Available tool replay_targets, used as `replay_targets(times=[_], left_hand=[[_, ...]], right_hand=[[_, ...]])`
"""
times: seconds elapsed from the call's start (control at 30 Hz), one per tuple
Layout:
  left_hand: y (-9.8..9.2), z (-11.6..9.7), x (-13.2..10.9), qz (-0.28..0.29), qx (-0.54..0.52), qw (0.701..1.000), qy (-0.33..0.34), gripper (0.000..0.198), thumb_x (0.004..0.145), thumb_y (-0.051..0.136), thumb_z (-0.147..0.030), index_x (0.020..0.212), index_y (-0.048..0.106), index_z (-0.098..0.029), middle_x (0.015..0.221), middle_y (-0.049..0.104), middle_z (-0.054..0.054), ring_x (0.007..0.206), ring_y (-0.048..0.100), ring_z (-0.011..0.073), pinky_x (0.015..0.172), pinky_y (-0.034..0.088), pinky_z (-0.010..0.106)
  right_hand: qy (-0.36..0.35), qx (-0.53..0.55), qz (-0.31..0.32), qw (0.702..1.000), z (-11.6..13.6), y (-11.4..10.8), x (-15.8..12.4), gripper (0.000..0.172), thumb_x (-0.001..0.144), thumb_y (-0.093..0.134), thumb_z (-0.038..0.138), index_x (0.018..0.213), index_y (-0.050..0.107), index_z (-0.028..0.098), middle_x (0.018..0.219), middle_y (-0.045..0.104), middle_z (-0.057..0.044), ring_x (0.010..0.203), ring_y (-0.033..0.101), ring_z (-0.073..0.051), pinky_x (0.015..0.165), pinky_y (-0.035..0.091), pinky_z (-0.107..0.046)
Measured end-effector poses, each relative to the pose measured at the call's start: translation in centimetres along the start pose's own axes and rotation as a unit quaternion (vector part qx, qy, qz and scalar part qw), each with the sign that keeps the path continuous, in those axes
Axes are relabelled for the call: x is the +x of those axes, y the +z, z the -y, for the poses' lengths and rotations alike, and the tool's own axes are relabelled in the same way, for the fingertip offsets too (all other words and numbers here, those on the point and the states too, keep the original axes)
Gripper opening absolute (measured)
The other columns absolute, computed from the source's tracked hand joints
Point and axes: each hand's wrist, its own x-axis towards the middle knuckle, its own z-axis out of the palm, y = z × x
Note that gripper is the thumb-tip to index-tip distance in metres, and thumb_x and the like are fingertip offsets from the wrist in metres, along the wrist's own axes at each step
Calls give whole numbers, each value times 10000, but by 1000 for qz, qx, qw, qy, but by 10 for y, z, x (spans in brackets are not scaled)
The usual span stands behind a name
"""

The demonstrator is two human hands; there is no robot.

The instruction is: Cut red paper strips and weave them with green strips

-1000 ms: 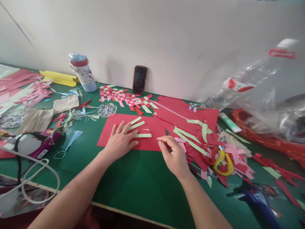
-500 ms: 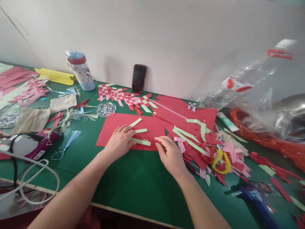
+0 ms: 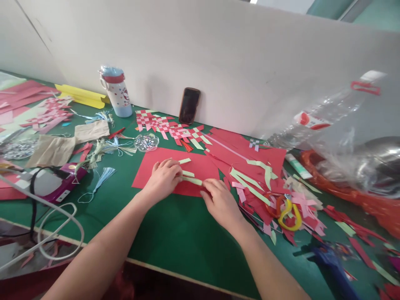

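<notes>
A red paper sheet (image 3: 150, 160) lies flat on the green table, with pale green paper strips on it. My left hand (image 3: 164, 177) rests over the sheet, fingers curled and closed at the left end of the nearest pale green paper strip (image 3: 191, 180). That strip's right end is between the thumb and fingers of my right hand (image 3: 220, 200). Two more strips stick out to the right from beside my left hand: an upper strip (image 3: 185, 161) and a middle strip (image 3: 187, 173). Their left ends are hidden by the hand.
Behind are woven paper pieces (image 3: 170, 127), a dish of beads (image 3: 146, 142), a phone (image 3: 189, 105) and a drinking bottle (image 3: 117, 91). Scissors (image 3: 289, 214), paper scraps, a glue stick (image 3: 298, 166) and a blue glue gun (image 3: 333, 262) lie right. Left are tassels (image 3: 103, 181) and cables (image 3: 70, 214).
My right hand has moved onto the right end of the nearest strip and closed on it. My left fingers have curled in more. The view has shifted slightly.
</notes>
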Motion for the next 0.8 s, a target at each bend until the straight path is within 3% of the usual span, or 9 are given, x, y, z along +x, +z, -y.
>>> replay_targets(times=[0.13,0.3,0.5,0.7,0.8], left_hand=[[-2,2,4,-12,-26,999,-23,120,929,519,-198,895,631,-223,1135,651,53,1171,564,243,1023,415,434],[-3,4,7,-17,-44,998,-32,128,928,512,-206,868,624,-220,1028,661,37,1009,617,212,940,463,381],[1,10,11,-58,-30,996,-68,146,942,469,-199,925,613,-215,1082,654,61,1099,598,233,966,456,408],[3,15,11,-74,2,992,-97,349,898,483,-138,1230,552,-220,1275,605,101,1236,546,262,1014,446,427],[5,18,10,-68,23,991,-109,432,874,478,-106,1291,518,-208,1315,582,121,1248,545,280,1016,445,434]], right_hand=[[28,10,12,999,2,2,10,315,899,524,237,1183,650,185,1116,697,-124,1126,615,-284,971,498,-464],[73,34,19,997,-2,3,28,435,948,478,252,1377,499,184,1176,698,-103,923,702,-178,780,561,-317],[70,-3,27,997,-1,6,41,226,909,589,294,1107,673,225,1160,676,-79,1057,655,-215,863,512,-331],[89,-39,32,995,6,9,46,101,900,619,308,957,669,240,1054,655,-66,976,640,-217,717,479,-305],[94,-38,43,994,6,7,51,66,877,651,300,861,656,237,1010,654,-51,925,637,-202,685,451,-291]])
